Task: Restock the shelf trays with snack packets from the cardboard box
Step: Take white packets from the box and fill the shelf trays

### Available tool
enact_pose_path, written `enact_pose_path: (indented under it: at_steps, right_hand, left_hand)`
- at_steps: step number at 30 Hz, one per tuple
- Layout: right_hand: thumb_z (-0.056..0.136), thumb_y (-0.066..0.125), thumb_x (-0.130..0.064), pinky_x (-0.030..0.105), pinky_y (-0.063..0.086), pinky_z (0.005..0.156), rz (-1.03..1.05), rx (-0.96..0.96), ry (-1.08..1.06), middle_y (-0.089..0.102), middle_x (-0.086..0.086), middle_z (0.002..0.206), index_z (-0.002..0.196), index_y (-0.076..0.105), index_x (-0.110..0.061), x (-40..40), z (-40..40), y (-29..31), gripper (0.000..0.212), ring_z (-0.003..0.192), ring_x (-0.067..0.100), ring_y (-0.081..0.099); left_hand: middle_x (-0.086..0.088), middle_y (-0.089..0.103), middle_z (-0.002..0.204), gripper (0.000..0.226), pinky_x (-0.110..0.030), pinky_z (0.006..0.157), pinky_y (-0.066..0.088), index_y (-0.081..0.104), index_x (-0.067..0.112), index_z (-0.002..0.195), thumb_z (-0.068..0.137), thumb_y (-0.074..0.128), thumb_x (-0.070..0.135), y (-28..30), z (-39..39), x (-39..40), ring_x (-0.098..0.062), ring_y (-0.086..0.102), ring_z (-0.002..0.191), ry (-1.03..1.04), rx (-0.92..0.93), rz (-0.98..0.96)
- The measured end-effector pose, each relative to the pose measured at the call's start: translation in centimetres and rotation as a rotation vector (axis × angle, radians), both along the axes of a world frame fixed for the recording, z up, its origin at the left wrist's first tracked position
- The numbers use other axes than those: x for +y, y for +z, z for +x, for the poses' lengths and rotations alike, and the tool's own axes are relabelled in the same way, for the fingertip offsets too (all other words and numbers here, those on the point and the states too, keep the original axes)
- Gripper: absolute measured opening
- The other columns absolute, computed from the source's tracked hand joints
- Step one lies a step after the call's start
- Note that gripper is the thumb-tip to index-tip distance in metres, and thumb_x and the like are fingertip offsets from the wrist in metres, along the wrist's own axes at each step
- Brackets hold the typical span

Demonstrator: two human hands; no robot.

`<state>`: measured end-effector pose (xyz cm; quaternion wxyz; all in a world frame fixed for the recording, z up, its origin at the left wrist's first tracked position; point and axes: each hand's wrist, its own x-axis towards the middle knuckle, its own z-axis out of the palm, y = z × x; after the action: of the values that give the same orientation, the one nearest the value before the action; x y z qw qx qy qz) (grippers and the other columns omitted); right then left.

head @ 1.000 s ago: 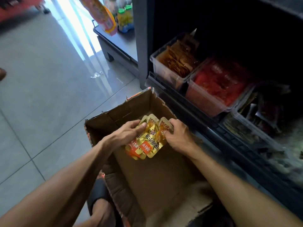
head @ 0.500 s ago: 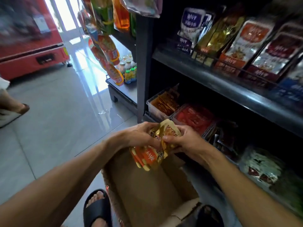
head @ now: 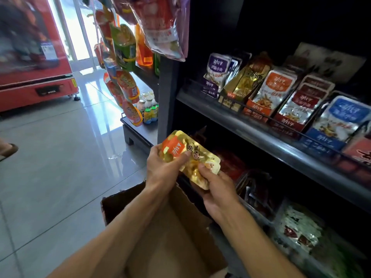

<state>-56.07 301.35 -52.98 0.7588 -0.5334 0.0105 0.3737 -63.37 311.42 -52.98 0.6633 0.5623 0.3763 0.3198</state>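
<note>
A small stack of gold snack packets (head: 190, 157) with orange labels is held in both hands above the open cardboard box (head: 160, 227). My left hand (head: 162, 167) grips the orange-label end, thumb on top. My right hand (head: 214, 189) holds the other end from below, thumb pressing the foil. The stack is in front of the lower shelf, whose trays (head: 259, 209) hold dark and red packets. On the upper shelf (head: 261, 135) a rack holds upright rows of packets, one gold row (head: 247, 81) among them.
Snack bags hang on a strip (head: 124, 77) at the shelf's left end, above small bottles (head: 149, 109) on a low platform. A red vending machine (head: 34, 63) stands at the far left across the grey tiled floor (head: 60, 167). A person's sandalled foot (head: 8, 149) shows at the left edge.
Both hands lifted the gold packets out of the box and turned the stack so the orange labels point up and left. The view rose from the box to the upper shelf.
</note>
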Motion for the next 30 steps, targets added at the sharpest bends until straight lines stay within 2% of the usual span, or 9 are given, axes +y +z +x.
enact_pose_path:
  at_steps: [3, 6, 9, 13, 17, 19, 24, 26, 30]
  right_hand:
    - [0.082, 0.076, -0.008, 0.037, 0.059, 0.084, -0.145, -0.295, 0.088, 0.074, 0.003, 0.105, 0.123, 0.063, -0.014, -0.4, 0.6, 0.1, 0.043, 0.094, 0.018, 0.072]
    - [0.075, 0.084, -0.017, 0.030, 0.058, 0.082, -0.258, -0.590, 0.195, 0.062, -0.010, 0.119, 0.137, 0.045, -0.034, -1.1, 2.0, 0.5, 0.075, 0.104, 0.009, 0.066]
    - [0.080, 0.080, -0.024, 0.023, 0.057, 0.074, -0.341, -0.796, 0.472, 0.069, -0.009, 0.110, 0.124, 0.052, -0.037, -1.3, 2.8, 1.4, 0.055, 0.094, 0.005, 0.069]
    - [0.086, 0.074, -0.018, 0.022, 0.057, 0.068, -0.265, -0.649, 0.427, 0.074, -0.003, 0.103, 0.123, 0.058, -0.024, -0.6, 2.0, 1.1, 0.041, 0.089, 0.010, 0.073]
    - [0.092, 0.065, -0.016, 0.029, 0.059, 0.070, -0.133, -0.419, 0.256, 0.075, -0.001, 0.104, 0.124, 0.060, -0.022, -0.2, 1.9, 0.6, 0.033, 0.092, 0.016, 0.073]
    - [0.096, 0.059, -0.015, 0.034, 0.059, 0.073, -0.047, -0.304, 0.189, 0.075, 0.002, 0.105, 0.125, 0.059, -0.021, -0.1, 2.3, 0.7, 0.030, 0.094, 0.019, 0.073]
    - [0.098, 0.057, -0.022, 0.036, 0.059, 0.073, -0.132, -0.305, 0.212, 0.073, -0.002, 0.107, 0.127, 0.052, -0.027, 0.0, 2.3, 0.3, 0.030, 0.091, 0.014, 0.073]
    - [0.094, 0.064, -0.021, 0.038, 0.060, 0.079, -0.253, -0.445, 0.207, 0.069, -0.001, 0.114, 0.132, 0.046, -0.026, 0.0, 2.7, 0.5, 0.042, 0.094, 0.014, 0.071]
    - [0.076, 0.083, -0.014, 0.029, 0.056, 0.082, -0.379, -0.748, 0.209, 0.056, -0.009, 0.120, 0.152, 0.016, -0.040, -0.7, 5.4, 2.7, 0.104, 0.105, 0.009, 0.061]
  left_hand:
    - [0.002, 0.065, 0.106, 0.055, -0.024, 0.067, 0.057, 0.050, 0.024, 0.119, 0.075, 0.083, 0.016, 0.4, 0.2, 1.6, -0.013, 0.068, 0.091, -0.048, -0.011, -0.026]
    - [0.000, 0.066, 0.103, 0.053, -0.023, 0.062, 0.056, 0.053, 0.021, 0.120, 0.077, 0.081, 0.010, 0.5, 0.1, 2.3, -0.012, 0.070, 0.083, -0.239, 0.088, -0.002]
    - [0.000, 0.068, 0.100, 0.053, -0.016, 0.055, 0.052, 0.048, 0.021, 0.124, 0.081, 0.077, 0.012, 0.3, 0.3, 2.2, -0.005, 0.071, 0.070, -0.389, 0.139, -0.008]
    - [-0.001, 0.069, 0.104, 0.049, -0.030, 0.069, 0.060, 0.037, 0.024, 0.129, 0.092, 0.066, 0.036, 0.0, 1.0, 1.3, -0.014, 0.073, 0.082, -0.416, 0.145, -0.078]
    - [-0.001, 0.061, 0.116, 0.033, -0.029, 0.080, 0.059, 0.043, 0.041, 0.128, 0.097, 0.047, 0.052, -0.4, 1.5, 0.6, -0.014, 0.070, 0.093, -0.553, 0.138, 0.040]
    - [-0.005, 0.058, 0.124, 0.019, -0.032, 0.088, 0.057, 0.042, 0.056, 0.114, 0.100, 0.045, 0.044, -0.5, 1.6, 0.1, -0.017, 0.067, 0.103, -0.616, 0.061, 0.031]
    - [-0.001, 0.067, 0.109, 0.058, -0.031, 0.067, 0.059, 0.028, 0.049, 0.135, 0.099, 0.053, 0.011, -0.8, 1.4, 0.6, -0.017, 0.072, 0.091, -0.706, 0.057, -0.009]
    - [-0.003, 0.066, 0.109, 0.053, -0.032, 0.061, 0.059, 0.035, 0.050, 0.129, 0.099, 0.052, 0.010, -0.7, 1.1, 1.0, -0.019, 0.074, 0.088, -0.718, 0.053, -0.042]
    - [-0.001, 0.066, 0.110, 0.050, -0.037, 0.068, 0.061, 0.038, 0.050, 0.126, 0.098, 0.056, 0.012, 0.0, 1.0, 2.0, -0.016, 0.073, 0.089, -0.792, 0.098, 0.015]
